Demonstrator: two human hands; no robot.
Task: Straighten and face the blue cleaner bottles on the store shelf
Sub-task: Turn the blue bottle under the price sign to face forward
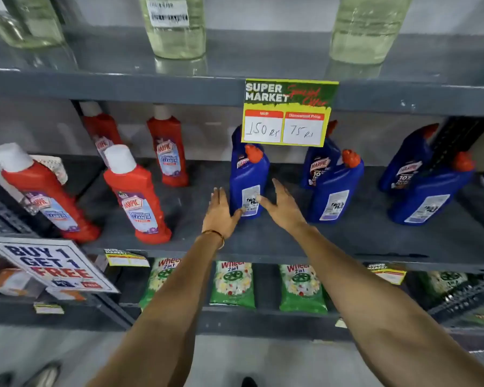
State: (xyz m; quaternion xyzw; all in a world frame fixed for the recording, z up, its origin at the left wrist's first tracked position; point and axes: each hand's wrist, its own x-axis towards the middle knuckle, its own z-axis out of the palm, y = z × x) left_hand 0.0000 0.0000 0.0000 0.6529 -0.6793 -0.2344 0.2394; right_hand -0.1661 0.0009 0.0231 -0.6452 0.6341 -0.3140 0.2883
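Several blue cleaner bottles with red caps stand on the grey middle shelf (347,241). The front left blue bottle (248,177) shows its white back label. My left hand (221,213) lies flat against its lower left side, thumb touching the base. My right hand (284,206) is at its right side, fingers spread, thumb on the label. Another blue bottle stands close behind it, partly hidden by a price sign. Further right, a second front bottle (336,188) and a third (430,199) also show back labels, each with a front-facing bottle behind.
Red cleaner bottles (139,196) stand on the left of the same shelf. A yellow-green price sign (288,113) hangs from the shelf above, where clear bottles (176,26) stand. Green detergent packs (232,283) fill the shelf below. A "Buy 1 Get 1 Free" sign (53,263) sits lower left.
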